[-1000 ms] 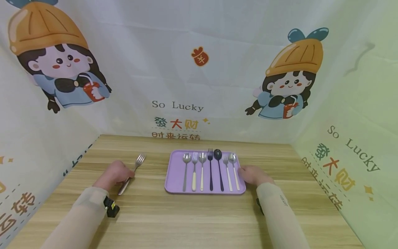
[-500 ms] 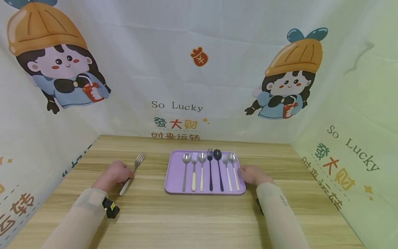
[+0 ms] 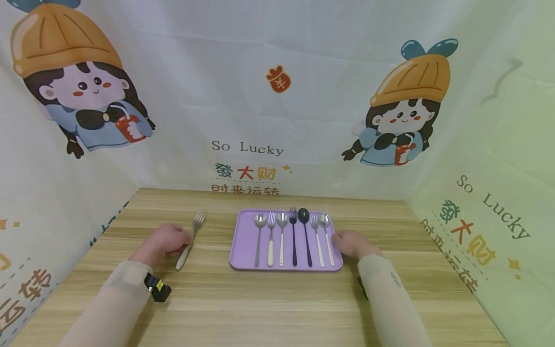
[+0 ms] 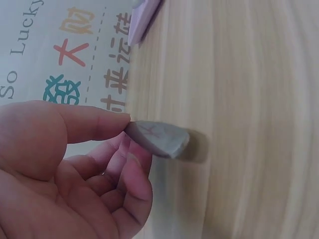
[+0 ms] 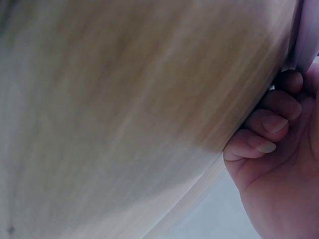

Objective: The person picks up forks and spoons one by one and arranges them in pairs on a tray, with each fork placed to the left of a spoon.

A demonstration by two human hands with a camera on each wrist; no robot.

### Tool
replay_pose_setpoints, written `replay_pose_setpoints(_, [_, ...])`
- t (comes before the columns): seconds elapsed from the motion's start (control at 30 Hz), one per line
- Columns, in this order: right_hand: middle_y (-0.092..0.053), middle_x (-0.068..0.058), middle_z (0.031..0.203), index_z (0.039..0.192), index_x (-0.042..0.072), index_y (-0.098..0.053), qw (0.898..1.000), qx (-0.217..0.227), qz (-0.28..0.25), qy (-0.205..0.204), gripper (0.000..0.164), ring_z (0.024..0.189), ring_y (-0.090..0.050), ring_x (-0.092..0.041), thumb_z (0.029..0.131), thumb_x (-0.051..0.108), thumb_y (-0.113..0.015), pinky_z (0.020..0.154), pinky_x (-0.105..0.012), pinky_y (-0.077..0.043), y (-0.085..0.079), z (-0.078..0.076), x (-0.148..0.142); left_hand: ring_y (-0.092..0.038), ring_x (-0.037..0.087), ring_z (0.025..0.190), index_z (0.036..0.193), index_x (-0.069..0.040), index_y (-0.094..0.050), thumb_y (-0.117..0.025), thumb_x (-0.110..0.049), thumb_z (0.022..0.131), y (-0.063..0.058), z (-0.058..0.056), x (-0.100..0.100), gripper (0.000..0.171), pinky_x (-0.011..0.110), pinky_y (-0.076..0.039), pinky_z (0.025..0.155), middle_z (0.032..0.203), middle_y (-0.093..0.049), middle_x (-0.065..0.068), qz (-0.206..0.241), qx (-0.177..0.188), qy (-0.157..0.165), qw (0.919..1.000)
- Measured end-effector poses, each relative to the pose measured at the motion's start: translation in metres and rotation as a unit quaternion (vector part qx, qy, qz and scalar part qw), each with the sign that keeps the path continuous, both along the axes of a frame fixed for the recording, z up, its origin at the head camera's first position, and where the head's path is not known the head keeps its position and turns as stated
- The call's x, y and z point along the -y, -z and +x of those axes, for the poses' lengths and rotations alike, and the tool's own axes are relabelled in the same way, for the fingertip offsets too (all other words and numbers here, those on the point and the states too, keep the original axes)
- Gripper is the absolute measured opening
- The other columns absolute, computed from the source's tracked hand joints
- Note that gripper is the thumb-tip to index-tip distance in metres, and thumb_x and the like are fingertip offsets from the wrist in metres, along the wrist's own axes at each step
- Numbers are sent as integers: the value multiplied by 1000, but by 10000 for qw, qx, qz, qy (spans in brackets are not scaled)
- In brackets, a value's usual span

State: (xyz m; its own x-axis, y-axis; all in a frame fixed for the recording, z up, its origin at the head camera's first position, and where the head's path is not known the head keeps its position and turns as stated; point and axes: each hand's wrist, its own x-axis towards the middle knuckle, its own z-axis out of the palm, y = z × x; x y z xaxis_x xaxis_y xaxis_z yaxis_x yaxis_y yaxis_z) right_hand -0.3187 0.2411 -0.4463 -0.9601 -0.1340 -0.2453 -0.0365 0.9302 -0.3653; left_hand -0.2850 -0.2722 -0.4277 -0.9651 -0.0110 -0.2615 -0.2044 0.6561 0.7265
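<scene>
My left hand pinches a silver fork by its handle, left of the tray, with the tines pointing away. The left wrist view shows the handle's pale end sticking out past thumb and finger, just over the wood. My right hand grips the right edge of a light purple tray. In the right wrist view its fingers are curled beside the tray's edge; the thumb is not clearly visible there. Several spoons and forks lie side by side on the tray, including a black fork and a black spoon.
The wooden table extends around the tray. A printed cloth hangs behind it and along both sides. On the tray, the leftmost spoon lies a little in from the left rim.
My left hand has shifted slightly right with the fork, which has turned a little more upright in view, its handle now looking paler. The right hand and tray have stayed put.
</scene>
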Motion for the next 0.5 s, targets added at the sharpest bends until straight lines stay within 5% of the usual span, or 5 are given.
replay_pose_setpoints(0.27, [-51,-25,165,160,5,-53,10000,33,-6,3,63,155,-44,-52,115,43,-31,128,-65,-34,-1,1,0,-60,17,78,98,2,-73,-64,-17,102,-6,-5,-15,21,33,-55,71,83,-65,3,-82,-370,192,9991])
replay_pose_setpoints(0.5, [-51,-25,165,160,5,-53,10000,36,16,-6,63,156,-44,-51,115,43,-31,128,-65,-34,0,0,0,-69,18,90,118,11,-71,-64,-13,104,-15,-8,-37,29,35,-64,82,101,-73,13,444,-340,338,9979])
